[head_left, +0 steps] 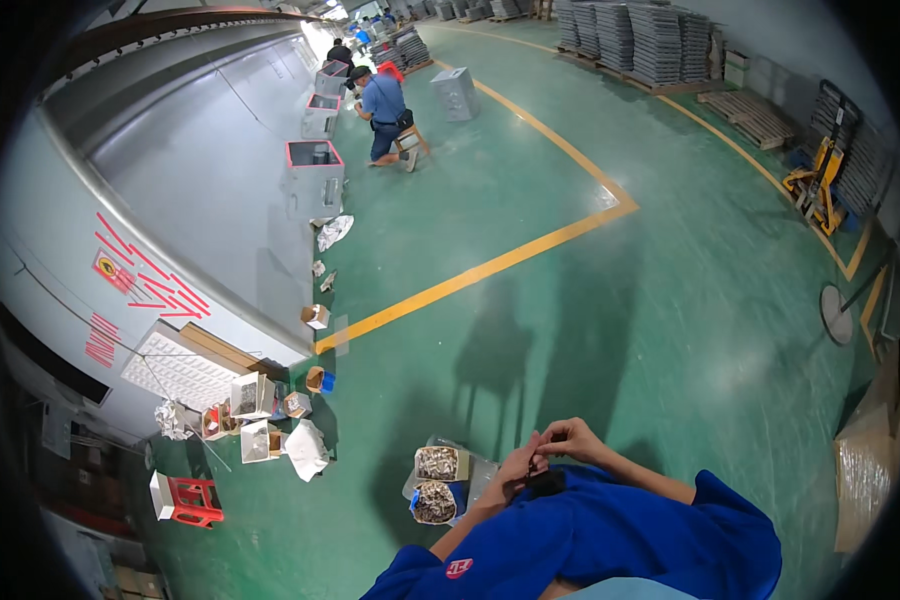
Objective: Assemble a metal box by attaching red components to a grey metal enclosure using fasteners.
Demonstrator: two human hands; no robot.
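My left hand (516,466) and my right hand (570,440) meet in front of my blue clothing, at the lower middle of the view. The fingers of both are pinched together. Whatever lies between the fingertips is too small to make out. Just below them is a black item (546,485) whose kind I cannot tell. Left of my left hand, two open containers stand on the floor: an upper box of small light metal-looking parts (436,462) and a lower one of darker small parts (434,503), with clear plastic around them.
Cartons (253,396), a white bag (306,450) and a red stool (196,502) stand at the left. Grey metal boxes (316,180) line the wall, where a person (382,108) crouches. A yellow pallet jack (820,185) and stacked grey panels (635,42) are at the right.
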